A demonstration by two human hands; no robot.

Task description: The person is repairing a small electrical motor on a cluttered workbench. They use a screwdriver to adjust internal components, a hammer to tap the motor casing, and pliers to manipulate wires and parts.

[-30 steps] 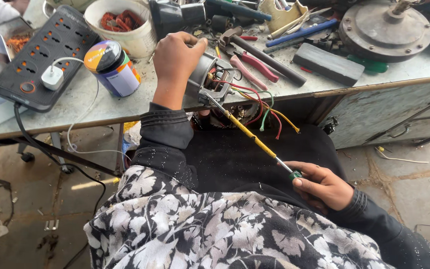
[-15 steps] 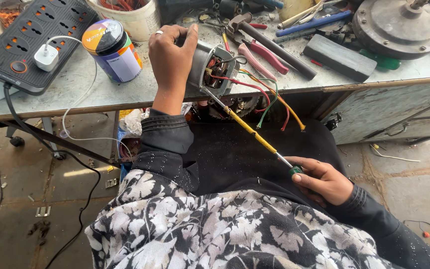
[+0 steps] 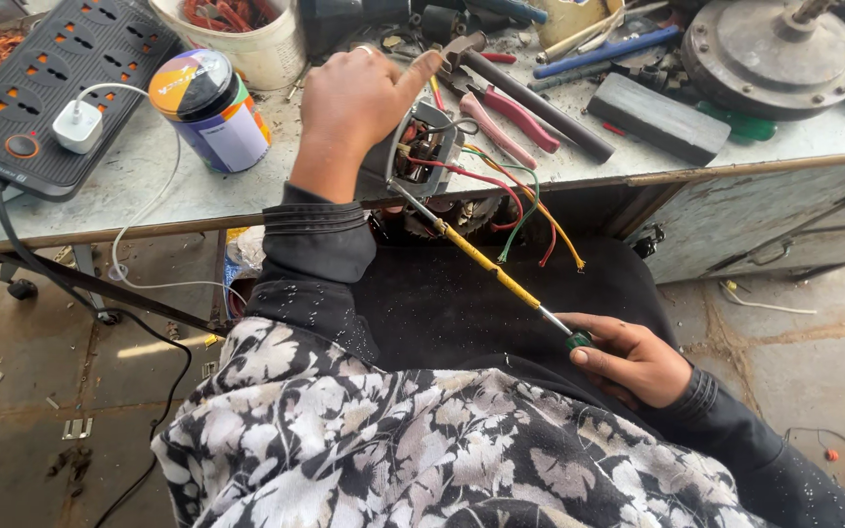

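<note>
Cluttered workshop table [image 3: 198, 191], concrete floor below. Small electric motor [image 3: 421, 156] sits at the table's front edge, end open, copper windings and terminals exposed. Left hand [image 3: 359, 103] is clamped over the motor body, steadying it. Right hand [image 3: 630, 357] is closed round the green handle of one long yellow-shafted screwdriver [image 3: 496, 274], its tip inside the open end. Judging by that, the work is mid-way: housing is already open, loose leads [image 3: 525, 210] hang over the edge unconnected, so internal work and rewiring are left.

Count: one motor in hand, one screwdriver, roughly five loose leads (red, green, yellow among them; exact number hard to tell). Behind: one black power strip [image 3: 46, 88] with one white plug, one tin can [image 3: 209, 108], one white tub [image 3: 246, 39], one pink-handled pliers [image 3: 501, 122], one larger grey motor [image 3: 775, 49].
</note>
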